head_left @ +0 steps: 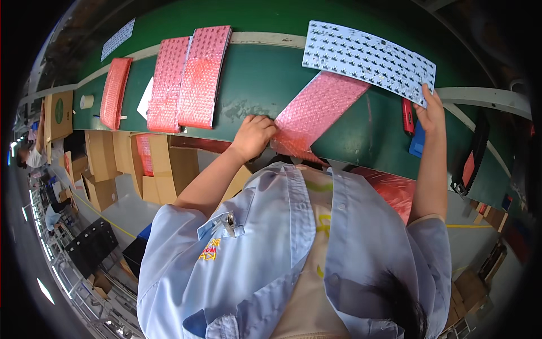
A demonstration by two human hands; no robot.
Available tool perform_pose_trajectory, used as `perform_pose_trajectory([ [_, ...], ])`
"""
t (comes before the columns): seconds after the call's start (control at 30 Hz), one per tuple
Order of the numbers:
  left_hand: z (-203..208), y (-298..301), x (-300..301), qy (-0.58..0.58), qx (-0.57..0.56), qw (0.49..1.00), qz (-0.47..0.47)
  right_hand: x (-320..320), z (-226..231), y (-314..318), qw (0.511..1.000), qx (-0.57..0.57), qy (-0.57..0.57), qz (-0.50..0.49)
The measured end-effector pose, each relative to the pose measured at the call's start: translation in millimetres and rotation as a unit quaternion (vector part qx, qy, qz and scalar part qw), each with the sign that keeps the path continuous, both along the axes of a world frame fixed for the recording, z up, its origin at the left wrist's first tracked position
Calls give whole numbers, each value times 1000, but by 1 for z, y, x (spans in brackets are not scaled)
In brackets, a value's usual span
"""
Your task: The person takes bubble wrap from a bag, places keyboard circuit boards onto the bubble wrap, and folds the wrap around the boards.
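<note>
My right hand (431, 110) grips the right end of a white keyboard circuit board (370, 59) dotted with rows of small black parts. The board is held aslant over the far side of the bench, and its lower edge overlaps the top of a pink bubble-wrap bag (322, 110). That bag lies at a slant on the green bench, its near end reaching the front edge. At the bag's near left corner, my left hand (255, 135) has its fingers curled and closed on the edge; the fingertips are partly hidden.
Left along the bench lie two pink-wrapped boards (204, 76) side by side, another pink bubble-wrapped pack (116, 93) and a tape roll (86, 101). A second bare board (118, 39) rests at the far left. Red and blue objects (416, 138) sit near my right hand. Cardboard boxes (161, 164) stand below.
</note>
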State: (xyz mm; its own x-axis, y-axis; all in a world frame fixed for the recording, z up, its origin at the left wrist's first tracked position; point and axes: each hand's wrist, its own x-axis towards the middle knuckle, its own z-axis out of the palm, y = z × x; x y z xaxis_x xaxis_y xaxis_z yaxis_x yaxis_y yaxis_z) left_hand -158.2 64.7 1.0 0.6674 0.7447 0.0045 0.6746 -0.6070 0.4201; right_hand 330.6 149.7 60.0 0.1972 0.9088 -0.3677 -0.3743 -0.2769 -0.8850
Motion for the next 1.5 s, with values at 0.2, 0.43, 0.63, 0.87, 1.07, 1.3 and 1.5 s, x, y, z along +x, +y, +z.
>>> perform_pose_trajectory([
  [0.2, -9, -10, -9, 26, 18, 999, 26, -15, -20, 28, 990, -52, -45, 122],
  [0.43, -14, -26, -8, 13, 7, 999, 48, -37, -44, 72, 910, -153, -195, 331],
  [0.63, -15, -36, -10, -4, 3, 999, 53, -72, -61, 92, 874, -177, -301, 338],
  [0.87, -9, -37, -2, -21, -7, 996, 86, -82, -100, 83, 889, -82, -379, 243],
  [1.07, -9, -43, 8, -8, 12, 993, 117, -105, -107, 75, 697, -80, -684, 200],
  [1.3, -13, -50, 19, -5, 16, 982, 189, -119, -95, 85, 721, -199, -640, 175],
  [1.5, -17, -54, 12, -3, 38, 983, 181, -99, -77, 94, 903, -78, -404, 127],
])
